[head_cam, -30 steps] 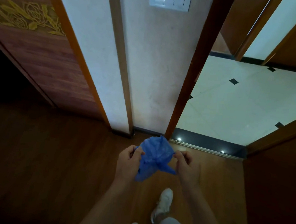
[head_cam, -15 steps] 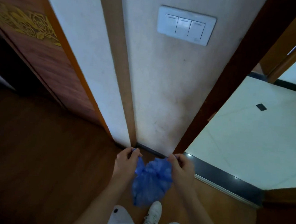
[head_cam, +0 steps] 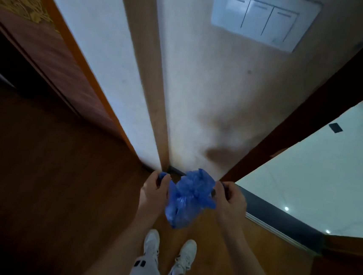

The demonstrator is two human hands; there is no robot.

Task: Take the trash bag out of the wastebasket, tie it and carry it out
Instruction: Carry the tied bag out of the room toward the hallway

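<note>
Left of the wall [head_cam: 213, 100] we see a reddish wooden panel [head_cam: 57, 59] with a gold carving [head_cam: 17, 8] on it. Below it a dark wooden floor [head_cam: 50, 180] runs up to the wall's foot. The wall stands close and straight ahead of the person. A pale strip [head_cam: 156, 90] runs down its left part and a three-rocker switch [head_cam: 265, 19] sits high on its right part. Right of the wall a dark frame [head_cam: 314, 128] slants down, and past it lie pale tiles [head_cam: 327, 178] behind a dark threshold [head_cam: 283, 222].

The bag [head_cam: 188, 202] is blue, crumpled and gathered at its top, and we cannot tell what is in it. It hangs in the air just before the foot of the wall, over the wooden floor, with two white shoes [head_cam: 152, 243] nearer the person than it.

The left hand [head_cam: 154, 190] is just beside the bag's left side, with its fingers curled and pinching a blue end of the plastic. The right hand [head_cam: 230, 197] is at the bag's right side, its fingers likewise curled round another end of the plastic. We see the bag between the two hands, held by both, with its bulk sagging below them toward the person.
</note>
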